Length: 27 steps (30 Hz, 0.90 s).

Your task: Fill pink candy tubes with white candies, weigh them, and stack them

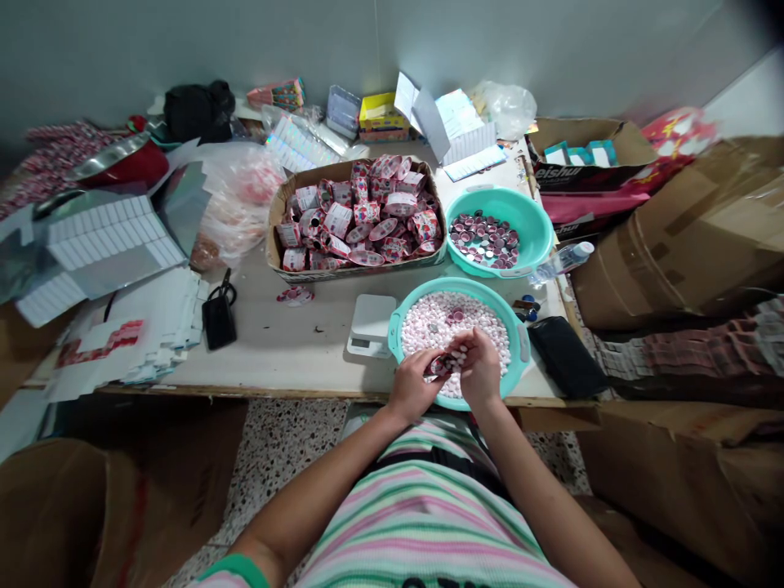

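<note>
A printed wrapper [442,365] is pinched between the left grip [412,385] and right grip [481,367]. It is kept over the teal basin [453,283], so spills are caught

The left hand [412,385] and right hand [481,369] curl inward close together, the left forearm [318,482] and right forearm [527,490] angling in.

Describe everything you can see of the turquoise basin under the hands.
The turquoise plastic basin is round and shallow, with a rolled rim and a flat tab on its right side. It sits at the front edge of the table, nearly full of small pale pink round candies. The left hand and right hand hold a small patterned pack above its near side.
</note>
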Motion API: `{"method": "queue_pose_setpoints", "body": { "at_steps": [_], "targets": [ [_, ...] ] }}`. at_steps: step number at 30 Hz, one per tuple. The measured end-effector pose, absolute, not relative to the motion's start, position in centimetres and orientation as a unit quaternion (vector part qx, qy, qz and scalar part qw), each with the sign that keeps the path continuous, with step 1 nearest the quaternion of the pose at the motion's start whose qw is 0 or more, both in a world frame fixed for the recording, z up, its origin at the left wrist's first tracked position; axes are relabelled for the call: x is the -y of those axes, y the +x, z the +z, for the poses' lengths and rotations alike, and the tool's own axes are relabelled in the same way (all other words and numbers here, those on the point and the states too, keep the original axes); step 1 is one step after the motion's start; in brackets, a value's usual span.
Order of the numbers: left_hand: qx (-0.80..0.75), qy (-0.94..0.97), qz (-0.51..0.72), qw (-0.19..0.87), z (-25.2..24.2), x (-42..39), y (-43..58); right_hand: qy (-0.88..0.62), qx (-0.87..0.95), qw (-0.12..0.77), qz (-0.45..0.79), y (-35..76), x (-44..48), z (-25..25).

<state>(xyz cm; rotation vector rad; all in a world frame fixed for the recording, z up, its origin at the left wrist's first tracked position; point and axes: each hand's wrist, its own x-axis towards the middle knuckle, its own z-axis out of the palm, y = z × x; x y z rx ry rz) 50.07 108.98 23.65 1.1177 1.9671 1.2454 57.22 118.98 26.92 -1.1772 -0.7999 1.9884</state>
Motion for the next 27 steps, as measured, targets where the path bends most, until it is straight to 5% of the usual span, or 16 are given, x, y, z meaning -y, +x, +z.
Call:
{"method": "queue_pose_setpoints", "body": {
  "at_steps": [21, 27],
  "targets": [
    [-0.729, 0.357, 0.491, 0.318, 23.7, -108.2, 50.2, -0.397, 0.266, 0.38, 0.792, 57.6, -121.0, 26.8],
    [-0.699, 0.345, 0.537, 0.325, 23.2, -107.6, 49.4, -0.485, 0.42, 0.371, 0.672, 61.2, -124.2, 23.3]
  ]
}}
